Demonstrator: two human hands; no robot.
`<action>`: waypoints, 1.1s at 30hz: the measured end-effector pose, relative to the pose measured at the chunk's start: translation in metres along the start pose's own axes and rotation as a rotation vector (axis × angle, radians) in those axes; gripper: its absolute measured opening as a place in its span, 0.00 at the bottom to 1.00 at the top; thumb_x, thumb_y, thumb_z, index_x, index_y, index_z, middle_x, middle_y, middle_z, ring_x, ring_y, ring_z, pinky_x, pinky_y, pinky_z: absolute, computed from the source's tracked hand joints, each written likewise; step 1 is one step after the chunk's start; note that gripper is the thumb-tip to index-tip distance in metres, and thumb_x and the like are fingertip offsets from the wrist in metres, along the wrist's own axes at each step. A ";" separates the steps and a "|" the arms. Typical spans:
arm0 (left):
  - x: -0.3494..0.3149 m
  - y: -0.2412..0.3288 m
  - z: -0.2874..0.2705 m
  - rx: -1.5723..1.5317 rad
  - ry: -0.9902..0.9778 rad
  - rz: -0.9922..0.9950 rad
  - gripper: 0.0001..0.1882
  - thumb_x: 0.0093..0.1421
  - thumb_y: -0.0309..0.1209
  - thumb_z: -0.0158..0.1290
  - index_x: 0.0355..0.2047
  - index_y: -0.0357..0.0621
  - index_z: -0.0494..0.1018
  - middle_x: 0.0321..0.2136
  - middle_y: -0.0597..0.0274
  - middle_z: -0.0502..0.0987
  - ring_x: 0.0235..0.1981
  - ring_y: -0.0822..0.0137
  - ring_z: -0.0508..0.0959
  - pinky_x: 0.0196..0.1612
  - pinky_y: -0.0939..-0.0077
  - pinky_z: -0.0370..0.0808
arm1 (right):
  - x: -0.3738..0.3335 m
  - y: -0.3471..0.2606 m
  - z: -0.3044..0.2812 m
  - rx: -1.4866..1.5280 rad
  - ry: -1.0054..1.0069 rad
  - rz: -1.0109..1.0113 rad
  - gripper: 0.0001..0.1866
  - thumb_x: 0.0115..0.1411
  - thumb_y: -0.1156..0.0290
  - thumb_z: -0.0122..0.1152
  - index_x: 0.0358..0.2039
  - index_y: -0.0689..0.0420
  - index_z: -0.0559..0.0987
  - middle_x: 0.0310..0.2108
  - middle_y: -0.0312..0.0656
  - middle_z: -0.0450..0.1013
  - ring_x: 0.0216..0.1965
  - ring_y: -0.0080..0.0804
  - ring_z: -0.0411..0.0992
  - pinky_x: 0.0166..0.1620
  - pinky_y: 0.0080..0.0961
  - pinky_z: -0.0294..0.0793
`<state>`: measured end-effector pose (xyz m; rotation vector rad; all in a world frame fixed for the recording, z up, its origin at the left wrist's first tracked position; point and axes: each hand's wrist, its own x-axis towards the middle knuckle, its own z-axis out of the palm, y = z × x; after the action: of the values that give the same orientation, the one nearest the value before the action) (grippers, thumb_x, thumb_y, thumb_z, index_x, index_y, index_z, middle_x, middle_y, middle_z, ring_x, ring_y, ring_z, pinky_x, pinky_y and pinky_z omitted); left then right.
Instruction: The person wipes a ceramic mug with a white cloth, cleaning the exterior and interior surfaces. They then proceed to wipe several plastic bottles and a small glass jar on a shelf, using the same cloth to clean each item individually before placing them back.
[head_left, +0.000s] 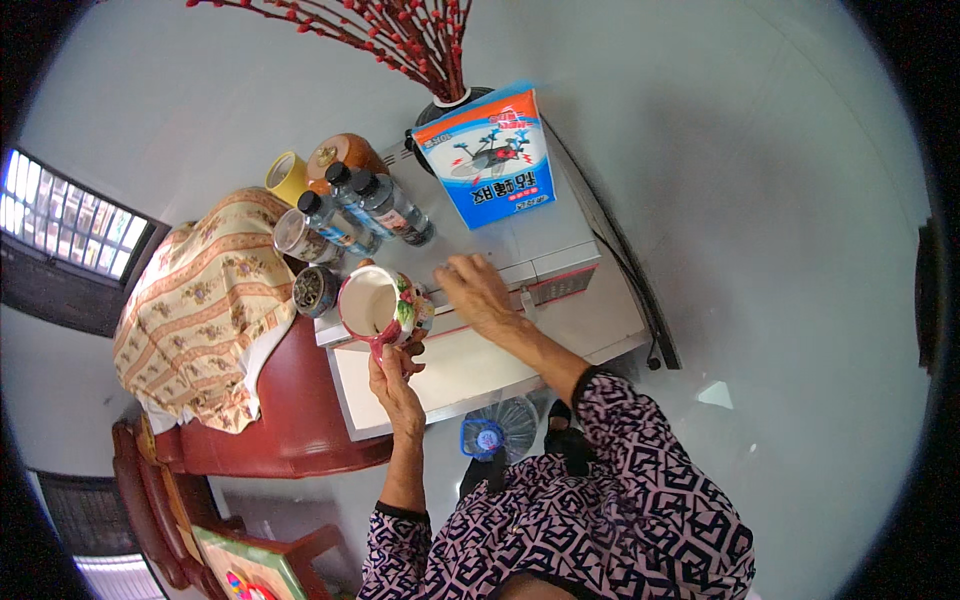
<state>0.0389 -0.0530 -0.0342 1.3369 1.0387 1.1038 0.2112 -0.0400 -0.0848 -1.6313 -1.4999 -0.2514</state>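
Note:
My left hand is closed around the dark red handle of a ceramic mug. The mug is cream inside, with coloured raised decoration on its outer right side. It is tilted so that its mouth faces me, and I see no liquid in it. To its right, my right hand hovers by the front edge of a silver-grey cabinet top. Its fingers are loosely bent, a little apart, and nothing shows in them.
Several dark-capped bottles stand behind the mug, with a round jar beside it. A blue and orange packet leans before a vase of red-budded branches. A cloth-draped red seat is left; a large water bottle stands below.

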 end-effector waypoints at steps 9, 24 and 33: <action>-0.011 0.007 -0.014 0.026 0.016 0.057 0.17 0.65 0.43 0.40 0.34 0.41 0.66 0.19 0.72 0.60 0.21 0.79 0.62 0.27 0.79 0.69 | -0.025 0.072 -0.059 -0.538 0.000 0.320 0.16 0.56 0.70 0.48 0.45 0.54 0.73 0.43 0.43 0.65 0.43 0.40 0.63 0.43 0.41 0.61; -0.068 -0.030 -0.138 0.067 0.050 -0.066 0.14 0.64 0.38 0.43 0.27 0.41 0.66 0.16 0.70 0.64 0.19 0.77 0.64 0.25 0.83 0.64 | 0.003 -0.044 0.034 -0.425 -0.224 0.238 0.17 0.54 0.74 0.48 0.45 0.59 0.72 0.43 0.45 0.65 0.41 0.44 0.62 0.44 0.38 0.63; -0.062 -0.034 -0.184 0.082 -0.073 -0.147 0.12 0.61 0.35 0.51 0.30 0.37 0.70 0.25 0.63 0.76 0.23 0.78 0.68 0.27 0.85 0.67 | 0.017 -0.055 0.057 -0.255 -0.072 0.288 0.13 0.52 0.78 0.51 0.40 0.55 0.75 0.42 0.46 0.67 0.43 0.44 0.64 0.47 0.41 0.62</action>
<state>-0.1534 -0.0760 -0.0705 1.3328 1.1193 0.9050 0.1446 0.0051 -0.0824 -2.0557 -1.3040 -0.2320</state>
